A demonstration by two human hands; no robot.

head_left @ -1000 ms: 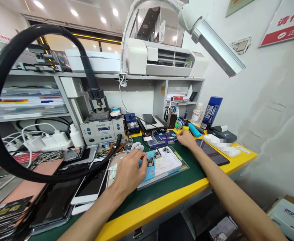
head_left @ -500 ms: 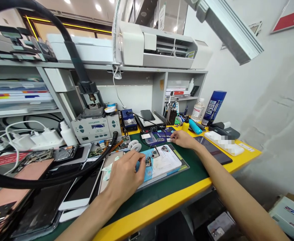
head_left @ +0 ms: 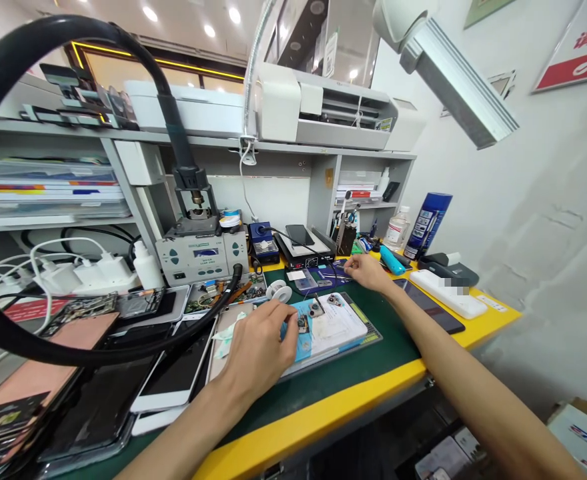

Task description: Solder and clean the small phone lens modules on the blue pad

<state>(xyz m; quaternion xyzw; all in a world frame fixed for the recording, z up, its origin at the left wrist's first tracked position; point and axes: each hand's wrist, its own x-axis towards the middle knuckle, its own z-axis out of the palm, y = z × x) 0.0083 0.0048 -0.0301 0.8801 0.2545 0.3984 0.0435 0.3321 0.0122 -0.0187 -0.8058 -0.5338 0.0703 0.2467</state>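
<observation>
My left hand (head_left: 263,337) is closed in a pinch at the left edge of a white-and-blue pad (head_left: 338,325). What its fingers hold, if anything, is hidden behind them. Right by the fingertips lies a small dark camera module (head_left: 302,324) on the pad. Two more small modules sit farther back, a grey one (head_left: 316,309) and a round-lensed one (head_left: 333,300). My right hand (head_left: 368,272) is also closed, fingertips together over the right end of a purple tray (head_left: 318,280) with slim tools; anything in that pinch is too small to make out.
Left of the pad lie a white-framed phone (head_left: 173,370), a parts tray (head_left: 223,293) and a white spool (head_left: 279,291). A thick black hose (head_left: 138,353) loops across the left. At right are a dark tablet (head_left: 431,307), a white bar (head_left: 448,293) and a blue can (head_left: 427,225).
My right hand moved left from beside the yellow bottle to the purple tray, then slightly back. The bottle no longer shows. My left hand stays at the pad; the view has shifted.
</observation>
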